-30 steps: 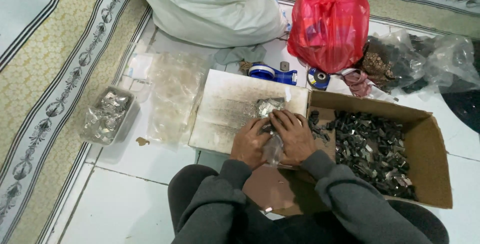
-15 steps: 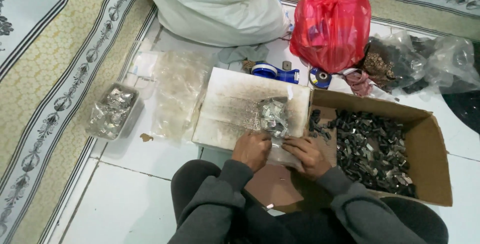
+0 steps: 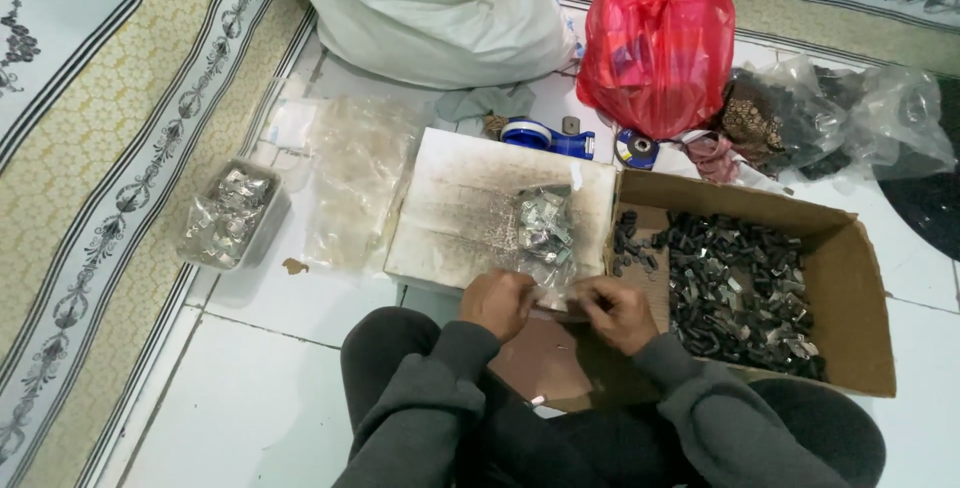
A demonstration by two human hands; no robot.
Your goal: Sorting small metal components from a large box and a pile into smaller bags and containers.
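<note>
A small clear plastic bag (image 3: pixel 545 233) of shiny metal pieces lies on a stained white board (image 3: pixel 470 210). My left hand (image 3: pixel 498 303) and my right hand (image 3: pixel 618 310) both pinch the bag's near open end at the board's front edge. To the right stands an open cardboard box (image 3: pixel 850 288) with a heap of small dark metal parts (image 3: pixel 740 283) in it. My dark sleeves and knees fill the bottom of the view.
A filled clear bag of metal pieces (image 3: pixel 225 216) lies on the left by the patterned carpet (image 3: pixel 90 148). Empty clear bags (image 3: pixel 355 178) lie beside the board. Behind are a white sack (image 3: pixel 430 8), a red plastic bag (image 3: pixel 660 48), a blue tape dispenser (image 3: pixel 545 138) and clear bags of dark parts (image 3: pixel 840 123).
My hands have slid back from the bag's body to its near end, toward me. The bag now lies stretched out flatter on the board.
</note>
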